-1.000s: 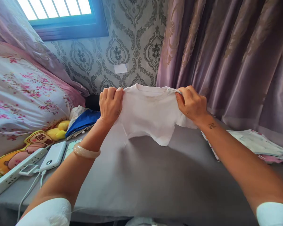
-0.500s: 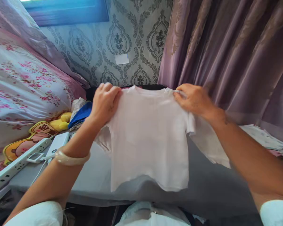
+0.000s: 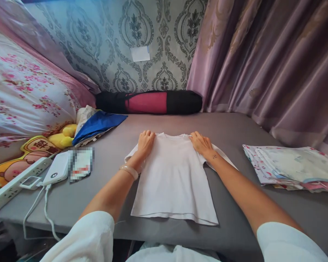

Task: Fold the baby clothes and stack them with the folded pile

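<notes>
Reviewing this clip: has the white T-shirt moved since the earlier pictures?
Yes, the T-shirt moved down. Earlier it hung before the wallpaper; now it lies flat on the grey mat, below the black and red bag.

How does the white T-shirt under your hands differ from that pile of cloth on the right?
The white T-shirt is one plain garment spread flat, sleeves out, while the stack of folded cloths is many layers piled up, pale with printed patterns and pink at the edges. The T-shirt lies in the middle under your left hand and right hand; the stack sits off to the right, untouched. Both rest on the same grey padded surface.
</notes>
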### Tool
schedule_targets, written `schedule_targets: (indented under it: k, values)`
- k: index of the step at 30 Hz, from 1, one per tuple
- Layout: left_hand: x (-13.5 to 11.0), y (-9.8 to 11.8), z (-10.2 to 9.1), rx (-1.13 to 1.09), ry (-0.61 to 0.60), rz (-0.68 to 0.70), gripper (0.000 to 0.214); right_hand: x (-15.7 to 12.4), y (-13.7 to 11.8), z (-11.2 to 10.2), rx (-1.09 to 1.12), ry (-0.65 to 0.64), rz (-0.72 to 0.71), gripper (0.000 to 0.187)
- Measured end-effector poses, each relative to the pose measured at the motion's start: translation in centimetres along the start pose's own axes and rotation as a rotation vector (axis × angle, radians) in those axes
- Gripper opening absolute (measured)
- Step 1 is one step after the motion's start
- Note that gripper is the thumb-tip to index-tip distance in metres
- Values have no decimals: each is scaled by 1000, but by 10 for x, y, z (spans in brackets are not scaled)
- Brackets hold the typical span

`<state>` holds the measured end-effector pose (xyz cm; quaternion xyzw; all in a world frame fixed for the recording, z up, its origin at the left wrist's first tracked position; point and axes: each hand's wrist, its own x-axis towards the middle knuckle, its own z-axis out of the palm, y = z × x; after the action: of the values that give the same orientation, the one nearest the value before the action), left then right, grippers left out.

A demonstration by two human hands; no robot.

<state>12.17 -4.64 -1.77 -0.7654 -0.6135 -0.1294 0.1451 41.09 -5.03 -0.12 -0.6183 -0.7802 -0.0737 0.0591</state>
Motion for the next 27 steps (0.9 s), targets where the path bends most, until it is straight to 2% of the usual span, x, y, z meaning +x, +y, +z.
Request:
schedule_targets:
  k: [6,16,22,27]
  values:
    - [6,-9,23,-18,-50,0,31,20,0,19,5,-57,2,29]
    - [49,-19,33,11,-33,-6,38,58,7,31,58,-50,49,33]
    - [54,-22,43,-110,-219,-34,37,65,7,33,122,-82,0,29]
    - [66,-11,44,-212,-263,-83,35,74,-9,35,164,-78,-13,31]
